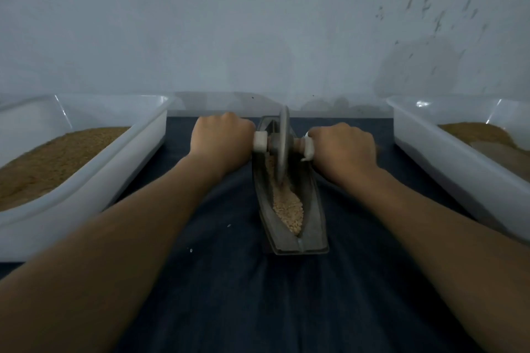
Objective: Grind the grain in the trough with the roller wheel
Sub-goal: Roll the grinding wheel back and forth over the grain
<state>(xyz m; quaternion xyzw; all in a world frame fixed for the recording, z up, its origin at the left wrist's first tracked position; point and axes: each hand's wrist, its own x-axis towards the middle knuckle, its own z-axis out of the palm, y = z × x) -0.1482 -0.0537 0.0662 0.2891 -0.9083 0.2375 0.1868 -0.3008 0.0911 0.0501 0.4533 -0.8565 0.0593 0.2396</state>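
Grain (pixel 288 209) lies in the trough (pixel 312 226) at frame centre, on dark cloth (pixel 229 295). Wheel (pixel 284 137) stands upright in its far half. Left hand (pixel 222 139) and right hand (pixel 342 146) curl round the axle (pixel 300 143), each grip clamped. Left bin (pixel 86 189) and right bin (pixel 447 160) hold brown meal.

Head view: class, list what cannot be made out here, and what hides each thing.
Head view: fingers of the left hand and right hand, hidden under the hands' backs.
Head view: far end of the trough, partly behind the roller wheel.
Head view: left tray and right tray, cut by frame edges.
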